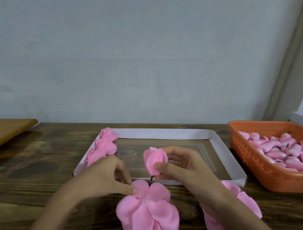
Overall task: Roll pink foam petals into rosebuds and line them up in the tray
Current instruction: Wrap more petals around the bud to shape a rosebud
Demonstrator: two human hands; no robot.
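Presumably to keep the wrap from springing open, the right hand (184, 165) holds the half-made rosebud (154, 160) upright just above the tray (166, 131), its fingers and thumb clamped on the lower petals, with a dark stem poking out beneath. The left hand (104, 174) is down at the pile of petals (148, 216) on the counter (32, 162), fingers pinched together on the top petal (140, 188), likely the next layer. The bud looks soft and matte pink, its petals overlapping loosely with edges not yet tucked. Finished rosebuds (102, 148) line the tray's left side, so this one probably joins that row. A basket (251, 153) of small pink pieces sits to the right.
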